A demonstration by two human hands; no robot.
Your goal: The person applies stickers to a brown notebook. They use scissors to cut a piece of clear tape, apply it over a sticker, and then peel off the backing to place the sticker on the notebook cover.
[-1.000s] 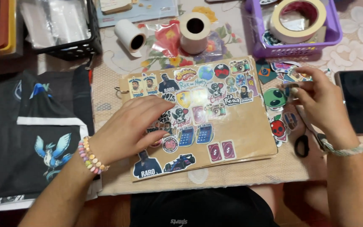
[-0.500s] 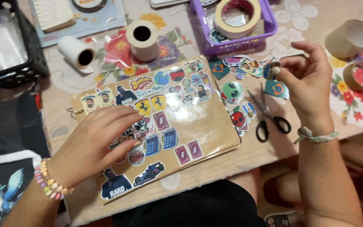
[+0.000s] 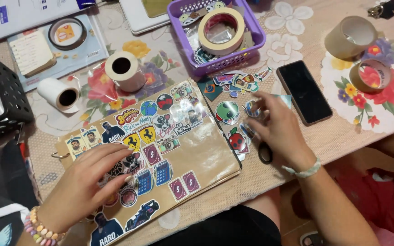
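pressing down on a brown sticker-covered notebook (image 3: pixel 197 155), the left hand (image 3: pixel 87 187) lies flat with fingers spread, gripping nothing, its fingertips on the stickers near the middle of the cover. the notebook sits at an angle on a floral tablecloth (image 3: pixel 297 23), just in front of the person. the right hand (image 3: pixel 274 127) hovers over a loose scatter of stickers (image 3: pixel 233 82) just beside the notebook's right edge, fingers curled and pinched around a small light-blue sticker (image 3: pixel 284 98); how firmly it is held cannot be told. black-handled scissors (image 3: pixel 265 155) lie partly under that hand. a black phone (image 3: pixel 304 91) rests face up nearby. behind, a purple basket (image 3: pixel 251 48) holds a roll of masking tape (image 3: pixel 220 29), and two white paper rolls (image 3: pixel 124 70) lie to the left. two brown tape rolls (image 3: pixel 349 36) stand at far right.
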